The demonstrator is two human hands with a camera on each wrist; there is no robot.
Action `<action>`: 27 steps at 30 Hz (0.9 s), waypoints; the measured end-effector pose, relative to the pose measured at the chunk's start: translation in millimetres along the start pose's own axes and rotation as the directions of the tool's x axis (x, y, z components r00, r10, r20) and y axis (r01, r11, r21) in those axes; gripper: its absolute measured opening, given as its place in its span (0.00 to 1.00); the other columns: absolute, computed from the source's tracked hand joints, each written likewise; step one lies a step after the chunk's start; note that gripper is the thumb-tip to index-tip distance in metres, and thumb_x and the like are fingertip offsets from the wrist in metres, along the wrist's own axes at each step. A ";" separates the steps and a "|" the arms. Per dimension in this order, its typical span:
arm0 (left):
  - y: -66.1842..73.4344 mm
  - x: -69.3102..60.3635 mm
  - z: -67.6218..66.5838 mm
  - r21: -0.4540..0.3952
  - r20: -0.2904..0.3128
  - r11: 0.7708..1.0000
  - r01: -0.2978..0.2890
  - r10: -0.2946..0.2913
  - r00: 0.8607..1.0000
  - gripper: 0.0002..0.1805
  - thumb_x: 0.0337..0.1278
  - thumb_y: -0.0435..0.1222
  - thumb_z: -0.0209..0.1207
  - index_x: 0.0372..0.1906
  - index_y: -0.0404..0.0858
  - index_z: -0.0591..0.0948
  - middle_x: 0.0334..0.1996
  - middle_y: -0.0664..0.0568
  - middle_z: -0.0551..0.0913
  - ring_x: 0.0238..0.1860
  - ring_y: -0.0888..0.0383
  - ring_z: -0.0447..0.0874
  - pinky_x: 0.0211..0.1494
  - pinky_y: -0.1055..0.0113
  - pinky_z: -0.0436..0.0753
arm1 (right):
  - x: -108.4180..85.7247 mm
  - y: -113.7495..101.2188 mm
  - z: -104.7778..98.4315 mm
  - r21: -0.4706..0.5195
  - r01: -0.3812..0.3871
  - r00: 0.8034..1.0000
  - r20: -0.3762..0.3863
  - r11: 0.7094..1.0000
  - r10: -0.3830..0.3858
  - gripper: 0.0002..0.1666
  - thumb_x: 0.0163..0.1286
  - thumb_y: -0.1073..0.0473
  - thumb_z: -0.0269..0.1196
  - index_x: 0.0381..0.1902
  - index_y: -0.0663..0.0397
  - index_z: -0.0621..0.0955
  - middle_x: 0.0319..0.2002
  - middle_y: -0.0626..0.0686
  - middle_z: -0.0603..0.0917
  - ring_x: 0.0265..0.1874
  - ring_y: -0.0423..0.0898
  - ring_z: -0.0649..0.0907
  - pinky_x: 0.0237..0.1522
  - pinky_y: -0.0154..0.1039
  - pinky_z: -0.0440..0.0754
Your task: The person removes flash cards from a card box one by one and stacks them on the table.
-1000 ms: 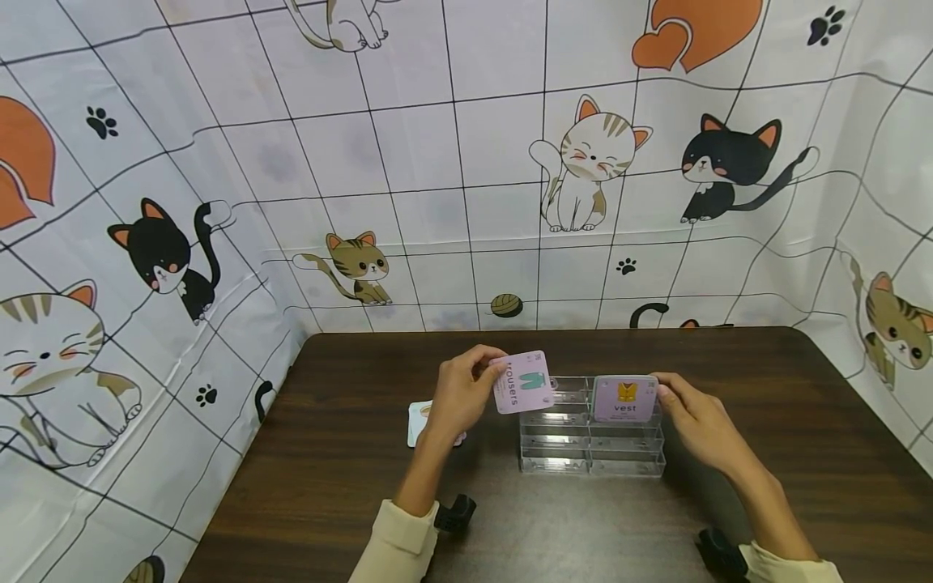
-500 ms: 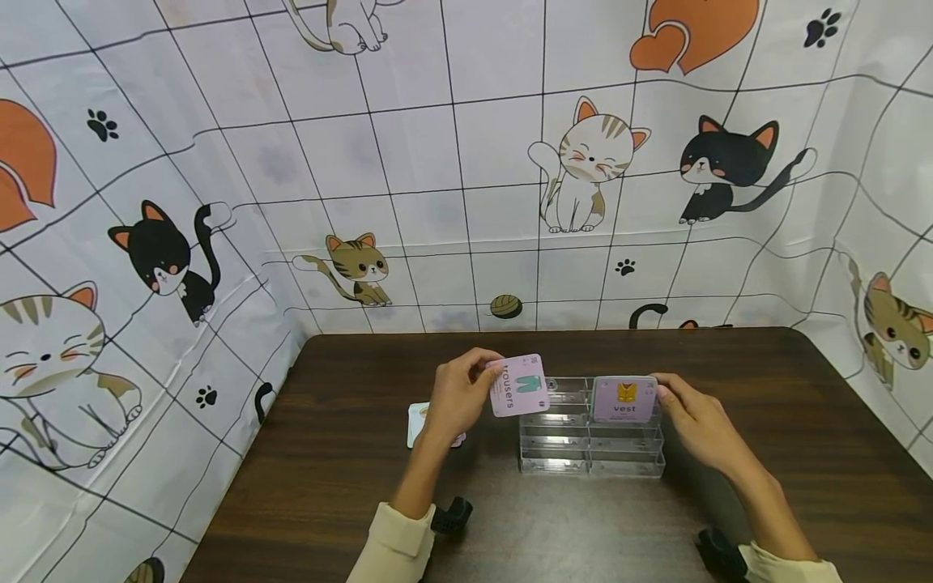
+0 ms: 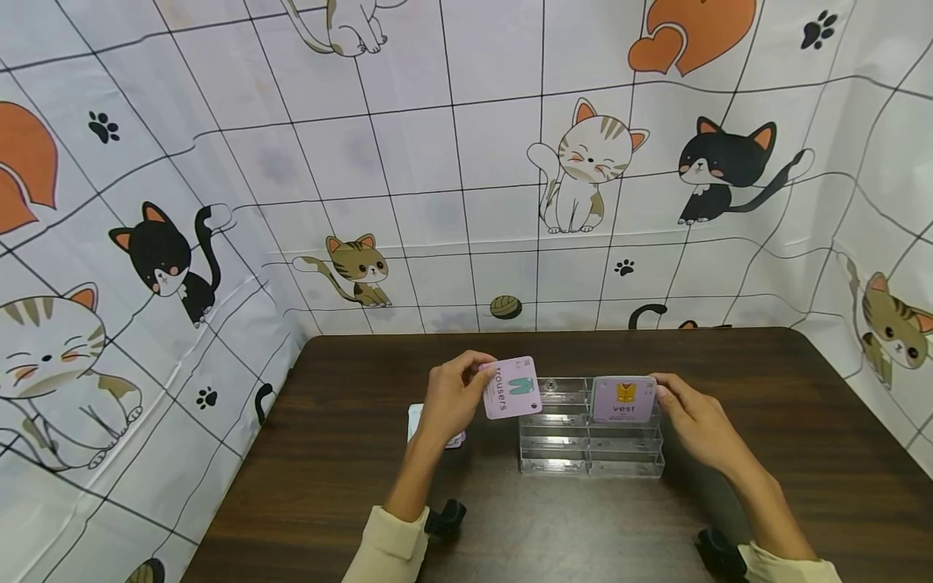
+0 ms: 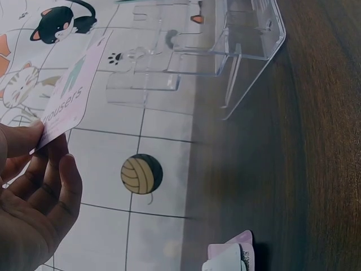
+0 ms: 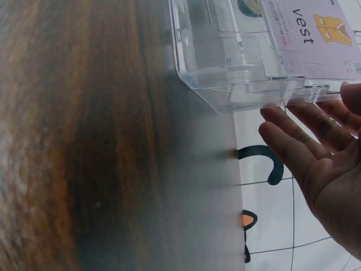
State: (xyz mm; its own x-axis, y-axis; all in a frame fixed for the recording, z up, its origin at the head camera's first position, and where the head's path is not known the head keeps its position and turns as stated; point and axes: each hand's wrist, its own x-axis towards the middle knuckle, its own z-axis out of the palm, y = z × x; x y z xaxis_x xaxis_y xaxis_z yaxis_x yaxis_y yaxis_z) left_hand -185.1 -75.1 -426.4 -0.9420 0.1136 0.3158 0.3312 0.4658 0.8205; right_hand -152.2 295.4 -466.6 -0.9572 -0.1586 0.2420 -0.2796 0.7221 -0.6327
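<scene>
My left hand [image 3: 449, 398] pinches a pink card [image 3: 513, 388] marked with "rousers" and teal trousers, the word's start being covered. It holds the card in the air at the left side of a clear tiered plastic rack [image 3: 555, 465]. In the left wrist view the thumb lies on one corner of the card [image 4: 74, 93], with fingers behind it. A purple "vest" card [image 3: 624, 400] stands in the rack's upper right compartment. My right hand [image 3: 696, 417] holds the rack's upper right side by this card. In the right wrist view its fingertips touch the rack's side.
Several more cards [image 3: 415, 419] lie in a small pile left of the rack, partly hidden by my left forearm. The dark wooden table [image 3: 306, 486] reaches back to a cloth [image 3: 408, 162] printed with cats.
My left hand has drifted slightly left and down with the trousers card, baring more of the rack's upper left corner. The right hand and the vest card stay where they were.
</scene>
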 end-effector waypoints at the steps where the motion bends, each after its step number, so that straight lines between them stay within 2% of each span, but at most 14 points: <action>1: 0.0 0.0 -0.2 0.000 0.000 1.000 -0.001 0.001 1.000 0.06 0.73 0.33 0.66 0.49 0.38 0.89 0.35 0.45 0.90 0.30 0.60 0.80 0.32 0.72 0.74 | 0.1 0.0 0.1 -0.001 0.000 1.000 -0.003 1.000 0.000 0.20 0.90 0.57 0.48 0.68 0.61 0.77 0.48 0.65 0.89 0.47 0.59 0.87 0.46 0.62 0.84; 12: 0.2 0.2 -2.2 -0.005 0.001 1.000 0.000 0.000 1.000 0.07 0.73 0.32 0.66 0.49 0.38 0.89 0.35 0.45 0.90 0.30 0.60 0.80 0.31 0.73 0.73 | -0.1 -0.5 0.1 -0.005 -0.006 1.000 -0.007 1.000 0.006 0.20 0.90 0.57 0.48 0.68 0.61 0.77 0.49 0.66 0.89 0.49 0.61 0.87 0.47 0.65 0.83; 20: -3.2 0.1 -8.4 -0.006 -0.031 1.000 -0.010 0.010 0.999 0.06 0.72 0.33 0.67 0.48 0.38 0.90 0.33 0.46 0.89 0.29 0.61 0.79 0.31 0.73 0.74 | -0.1 -0.8 0.1 -0.006 -0.010 1.000 -0.008 1.000 0.010 0.20 0.90 0.56 0.49 0.68 0.60 0.77 0.48 0.65 0.90 0.48 0.60 0.87 0.47 0.64 0.83; 27: -7.6 -3.0 -14.5 0.016 -0.035 1.000 0.015 -0.015 0.999 0.06 0.72 0.33 0.67 0.48 0.39 0.90 0.32 0.47 0.88 0.29 0.60 0.78 0.31 0.72 0.73 | 0.3 0.6 0.1 -0.014 0.010 1.000 -0.020 1.000 -0.010 0.19 0.89 0.57 0.49 0.67 0.60 0.77 0.47 0.63 0.90 0.46 0.59 0.86 0.45 0.63 0.83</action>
State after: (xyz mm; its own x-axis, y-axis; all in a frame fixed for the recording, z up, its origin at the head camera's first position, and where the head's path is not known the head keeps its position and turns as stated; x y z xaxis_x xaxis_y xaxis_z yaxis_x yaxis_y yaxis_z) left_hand -184.0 -91.7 -426.7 -0.9443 0.0757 0.3201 0.3157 0.4819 0.8174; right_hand -152.7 295.7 -467.0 -0.9526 -0.1527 0.2630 -0.2881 0.7299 -0.6198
